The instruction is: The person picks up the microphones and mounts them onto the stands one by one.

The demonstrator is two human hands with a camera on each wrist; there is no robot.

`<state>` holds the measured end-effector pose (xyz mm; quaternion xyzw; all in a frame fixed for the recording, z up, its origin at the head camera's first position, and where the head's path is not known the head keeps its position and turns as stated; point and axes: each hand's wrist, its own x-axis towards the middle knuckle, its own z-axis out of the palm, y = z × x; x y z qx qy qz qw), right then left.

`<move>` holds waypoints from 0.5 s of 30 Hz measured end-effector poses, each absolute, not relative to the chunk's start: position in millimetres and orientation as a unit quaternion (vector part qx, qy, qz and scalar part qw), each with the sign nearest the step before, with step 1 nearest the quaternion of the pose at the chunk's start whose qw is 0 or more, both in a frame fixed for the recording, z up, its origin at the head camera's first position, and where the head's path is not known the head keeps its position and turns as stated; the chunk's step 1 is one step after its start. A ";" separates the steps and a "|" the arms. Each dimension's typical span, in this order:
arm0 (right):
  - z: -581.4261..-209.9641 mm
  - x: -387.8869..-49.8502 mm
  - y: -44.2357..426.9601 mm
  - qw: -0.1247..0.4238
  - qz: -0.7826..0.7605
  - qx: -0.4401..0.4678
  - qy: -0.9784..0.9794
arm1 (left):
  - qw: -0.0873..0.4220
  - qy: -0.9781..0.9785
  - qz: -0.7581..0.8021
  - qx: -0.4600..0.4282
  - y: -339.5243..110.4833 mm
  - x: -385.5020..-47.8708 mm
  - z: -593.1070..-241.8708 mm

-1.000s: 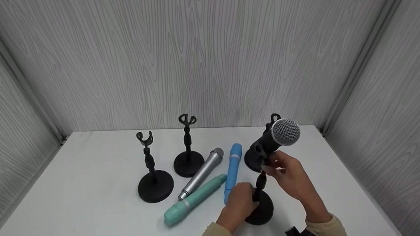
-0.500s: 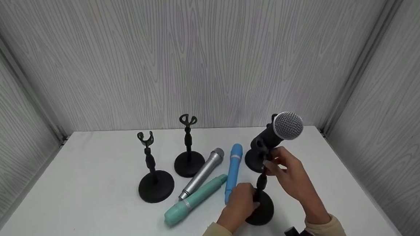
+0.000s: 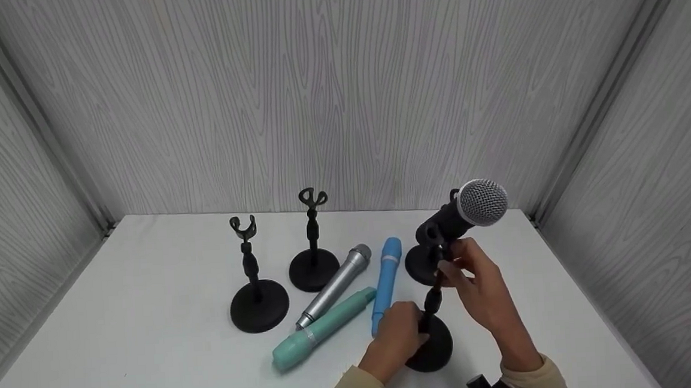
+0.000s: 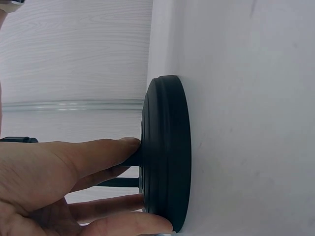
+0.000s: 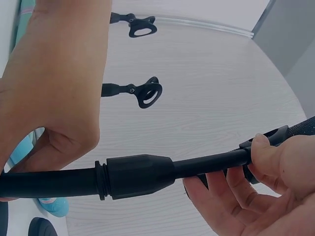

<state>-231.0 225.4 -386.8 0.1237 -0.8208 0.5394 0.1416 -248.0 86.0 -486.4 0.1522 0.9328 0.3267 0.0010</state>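
Observation:
A black microphone with a silver mesh head [image 3: 483, 202] rests tilted in the clip atop the near right stand, whose round black base [image 3: 434, 350] is on the table. My right hand [image 3: 485, 293] pinches the top of that stand's pole just under the clip; the right wrist view shows thumb and fingers [image 5: 261, 184] around it. My left hand [image 3: 393, 338] grips the bottom of the pole at the base, and in the left wrist view its thumb and fingers [image 4: 88, 182] touch the black base [image 4: 167, 152].
Left of the hands lie a blue microphone [image 3: 387, 281], a silver microphone [image 3: 334, 286] and a green microphone [image 3: 324, 328]. Two stands with bare clips, one at the left [image 3: 259, 306] and one behind [image 3: 314, 269], stand beyond. Another stand [image 3: 422, 265] is behind the black microphone.
The black microphone's head has risen and shifted right, with the clip and upper pole tilting slightly. My right hand has moved a little up with it; my left hand stays at the base.

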 end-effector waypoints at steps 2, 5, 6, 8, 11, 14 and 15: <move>-386.7 -231.5 224.2 0.147 0.537 0.122 -0.822 | 0.001 0.931 0.331 0.153 85.6 -248.3 -486.4; -386.6 -231.8 223.5 0.154 0.534 0.128 -0.822 | 0.000 0.928 0.338 0.156 85.3 -249.8 -487.6; -386.7 -231.7 223.5 0.157 0.532 0.130 -0.822 | 0.001 0.927 0.340 0.157 85.3 -250.4 -487.8; -386.4 -231.7 223.9 0.163 0.530 0.137 -0.821 | 0.001 0.927 0.342 0.157 85.5 -251.0 -488.2; -385.1 -231.1 224.1 0.165 0.535 0.141 -0.817 | 0.002 0.927 0.339 0.159 85.8 -250.9 -488.1; -383.9 -230.5 224.2 0.166 0.540 0.143 -0.813 | 0.003 0.926 0.343 0.159 85.3 -249.5 -487.2; -383.6 -230.3 224.0 0.165 0.541 0.144 -0.812 | 0.003 0.926 0.343 0.160 85.2 -249.2 -487.1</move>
